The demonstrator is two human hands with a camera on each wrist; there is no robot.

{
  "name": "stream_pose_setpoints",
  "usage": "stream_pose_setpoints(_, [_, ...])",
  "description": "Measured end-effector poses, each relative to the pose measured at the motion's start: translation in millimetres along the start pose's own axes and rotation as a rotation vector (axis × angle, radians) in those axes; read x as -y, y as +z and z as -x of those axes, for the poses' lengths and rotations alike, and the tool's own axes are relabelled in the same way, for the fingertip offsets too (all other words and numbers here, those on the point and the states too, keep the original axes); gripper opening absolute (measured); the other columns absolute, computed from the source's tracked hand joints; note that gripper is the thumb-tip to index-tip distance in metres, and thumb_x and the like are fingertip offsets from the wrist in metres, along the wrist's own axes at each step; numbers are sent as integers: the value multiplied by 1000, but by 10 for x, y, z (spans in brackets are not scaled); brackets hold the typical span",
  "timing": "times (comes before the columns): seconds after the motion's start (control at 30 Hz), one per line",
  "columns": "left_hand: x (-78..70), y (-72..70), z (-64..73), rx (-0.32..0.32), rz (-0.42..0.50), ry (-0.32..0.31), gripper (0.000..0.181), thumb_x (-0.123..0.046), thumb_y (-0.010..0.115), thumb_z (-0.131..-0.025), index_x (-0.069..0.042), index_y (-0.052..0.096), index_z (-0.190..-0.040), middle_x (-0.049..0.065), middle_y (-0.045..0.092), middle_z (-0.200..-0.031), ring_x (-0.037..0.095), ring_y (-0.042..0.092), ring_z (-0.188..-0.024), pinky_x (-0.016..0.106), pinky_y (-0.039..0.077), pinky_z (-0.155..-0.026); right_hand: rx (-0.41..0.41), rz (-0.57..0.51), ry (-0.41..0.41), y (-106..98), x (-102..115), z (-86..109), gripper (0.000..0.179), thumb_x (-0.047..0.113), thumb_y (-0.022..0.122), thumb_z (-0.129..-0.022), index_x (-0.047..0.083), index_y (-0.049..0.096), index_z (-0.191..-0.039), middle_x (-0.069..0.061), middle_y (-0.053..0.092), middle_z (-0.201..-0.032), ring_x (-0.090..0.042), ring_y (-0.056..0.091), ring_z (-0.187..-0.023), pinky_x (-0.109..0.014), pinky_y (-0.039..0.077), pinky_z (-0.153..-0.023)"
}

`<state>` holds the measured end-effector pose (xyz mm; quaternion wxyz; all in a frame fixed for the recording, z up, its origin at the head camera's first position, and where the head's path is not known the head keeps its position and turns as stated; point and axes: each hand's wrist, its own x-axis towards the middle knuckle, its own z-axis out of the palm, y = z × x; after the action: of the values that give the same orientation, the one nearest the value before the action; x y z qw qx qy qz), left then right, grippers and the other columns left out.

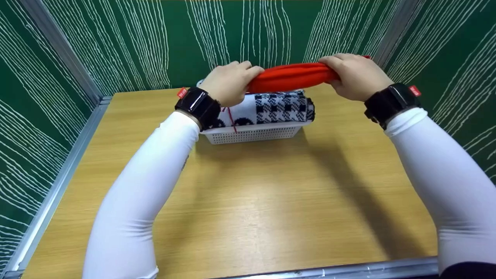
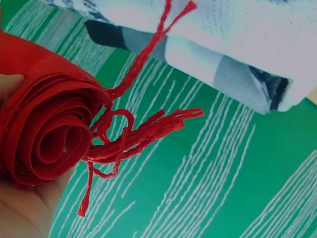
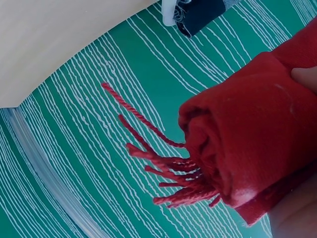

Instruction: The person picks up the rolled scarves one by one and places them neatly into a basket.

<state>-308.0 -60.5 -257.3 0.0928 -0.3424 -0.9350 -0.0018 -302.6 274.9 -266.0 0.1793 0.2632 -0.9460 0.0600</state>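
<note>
A red scarf (image 1: 290,77), rolled up and with twisted fringe at both ends, is held in the air between the two hands. The left hand (image 1: 231,83) grips its left end; the spiral of the roll (image 2: 52,141) faces the left wrist view. At the other end the right hand (image 1: 354,75) holds the roll, thumb on top. Below and behind the scarf, a white perforated basket (image 1: 254,135) stands on the table. In it lie rolled knit textiles, among them a black-and-white houndstooth one (image 1: 285,108). A strand of red fringe hangs in front of the basket.
The wooden table (image 1: 248,201) has a metal edge rail (image 1: 341,271) at the front. Green panels (image 1: 267,35) with wavy white lines enclose the back and sides, joined by grey metal posts (image 1: 62,50).
</note>
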Motion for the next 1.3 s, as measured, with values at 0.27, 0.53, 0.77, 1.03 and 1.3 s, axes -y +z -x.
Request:
stream_pose_setpoints(0.27, [115,-19,22,-33,1,-2,54,-7,58,-106,-16,54,-159,15,66,-137,34,66,-123,51,60,-103,-17,3,-16,0,50,-102,46,3,73,-100,3,64,-145,-29,72,-127,-48,69,-112,-66,56,-106])
stream_pose_setpoints(0.53, [241,-5,58,-80,-7,-7,55,-4,61,-102,-15,57,-156,16,67,-134,35,69,-120,51,61,-101,-20,15,-18,23,124,-200,47,5,75,-100,4,65,-146,-28,72,-128,-47,70,-113,-64,57,-107])
stream_pose_setpoints(0.77, [332,14,69,-102,-23,-19,53,-4,58,-103,-14,58,-155,17,68,-131,36,68,-119,53,61,-102,-29,54,-13,41,170,-280,49,3,74,-98,5,66,-146,-28,73,-130,-50,71,-115,-66,58,-105])
stream_pose_setpoints(1.03, [418,35,78,-118,-46,-41,54,-1,59,-100,-12,60,-153,17,69,-130,37,67,-118,54,60,-100,-47,57,1,93,222,-378,51,2,76,-95,6,67,-146,-29,74,-131,-50,72,-115,-65,58,-104])
stream_pose_setpoints(1.3, [479,94,60,-116,-60,-66,57,-3,66,-95,-10,60,-151,18,69,-130,37,67,-119,54,60,-102,-77,63,35,179,245,-457,49,2,76,-94,7,70,-142,-26,76,-127,-49,74,-109,-64,61,-98])
